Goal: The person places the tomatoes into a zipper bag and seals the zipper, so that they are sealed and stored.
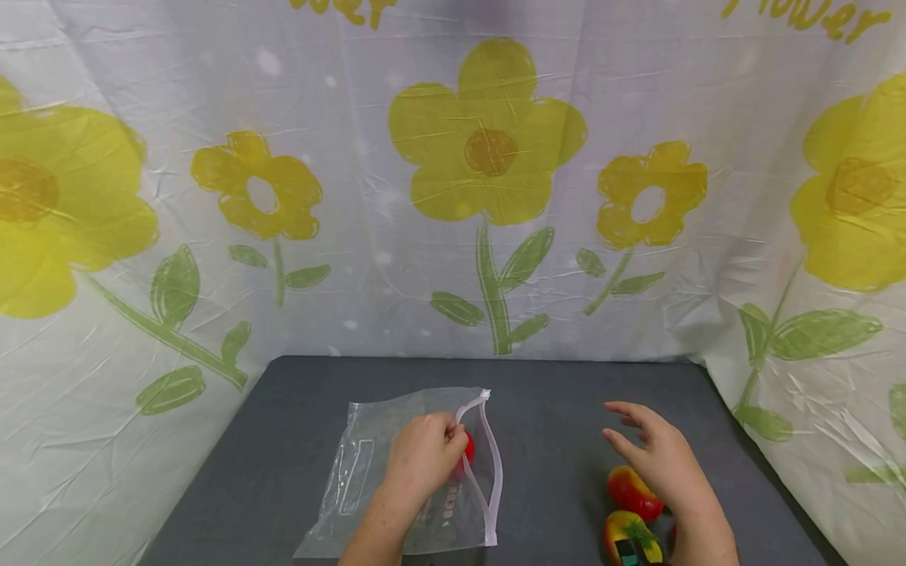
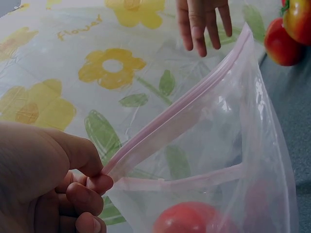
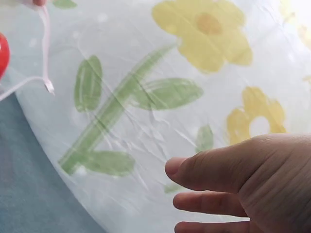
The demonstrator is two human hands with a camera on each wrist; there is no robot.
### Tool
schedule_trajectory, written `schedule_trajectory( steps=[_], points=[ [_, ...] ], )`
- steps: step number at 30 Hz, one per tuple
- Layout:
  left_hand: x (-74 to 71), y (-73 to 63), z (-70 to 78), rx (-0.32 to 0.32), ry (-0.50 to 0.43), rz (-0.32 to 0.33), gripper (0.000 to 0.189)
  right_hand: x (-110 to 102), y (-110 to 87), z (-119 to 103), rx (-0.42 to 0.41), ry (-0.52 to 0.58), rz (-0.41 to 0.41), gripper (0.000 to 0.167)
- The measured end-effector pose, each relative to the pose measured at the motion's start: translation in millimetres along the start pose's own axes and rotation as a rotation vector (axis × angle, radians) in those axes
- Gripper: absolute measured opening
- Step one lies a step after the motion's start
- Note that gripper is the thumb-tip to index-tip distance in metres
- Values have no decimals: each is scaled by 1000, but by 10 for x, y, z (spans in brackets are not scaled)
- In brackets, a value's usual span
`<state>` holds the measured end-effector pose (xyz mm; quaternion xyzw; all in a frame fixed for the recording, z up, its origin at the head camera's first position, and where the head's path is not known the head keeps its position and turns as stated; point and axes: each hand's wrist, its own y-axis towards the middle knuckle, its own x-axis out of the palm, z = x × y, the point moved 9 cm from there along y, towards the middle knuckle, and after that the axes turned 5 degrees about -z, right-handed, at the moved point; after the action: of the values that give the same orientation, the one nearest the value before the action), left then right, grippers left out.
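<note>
My left hand (image 1: 425,452) pinches the pink zip edge of a clear zip bag (image 1: 375,448) and holds its mouth partly apart. Inside the bag is a smooth red round fruit (image 2: 187,218), partly covered by my hand in the head view. In the head view my right hand (image 1: 661,452) hovers at the right, fingers spread and thumb apart, holding nothing. Below and beside it lie a red-and-yellow fruit (image 1: 632,491) and a yellower one (image 1: 623,525) with a green leafy top; their exact kind I cannot tell. The right wrist view shows nothing between the right hand's (image 3: 243,179) fingers.
A dark grey table (image 1: 552,409) lies under everything. White cloth (image 1: 354,314) printed with yellow flowers hangs at its back and sides. A small black-and-teal object (image 1: 627,552) covers part of the yellower fruit. Another bit of red shows beside the right forearm.
</note>
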<state>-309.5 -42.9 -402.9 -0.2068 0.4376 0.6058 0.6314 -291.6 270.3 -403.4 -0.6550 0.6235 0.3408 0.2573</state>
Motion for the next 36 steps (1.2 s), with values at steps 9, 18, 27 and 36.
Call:
schedule_trajectory(
  steps=[9, 18, 27, 36],
  points=[
    [15, -2, 5, -4, -3, -10, 35, -154, -83, 397, 155, 8, -14, 64],
    [16, -13, 4, -7, -10, -14, 35, -328, -152, 770, 301, 19, -40, 75],
    [-10, -6, 12, 4, -7, -2, 36, -399, -204, 1107, 382, 23, -69, 83],
    [-1, 8, 22, 8, -6, -9, 35, -199, -164, 1448, 392, 55, -144, 78]
  ],
)
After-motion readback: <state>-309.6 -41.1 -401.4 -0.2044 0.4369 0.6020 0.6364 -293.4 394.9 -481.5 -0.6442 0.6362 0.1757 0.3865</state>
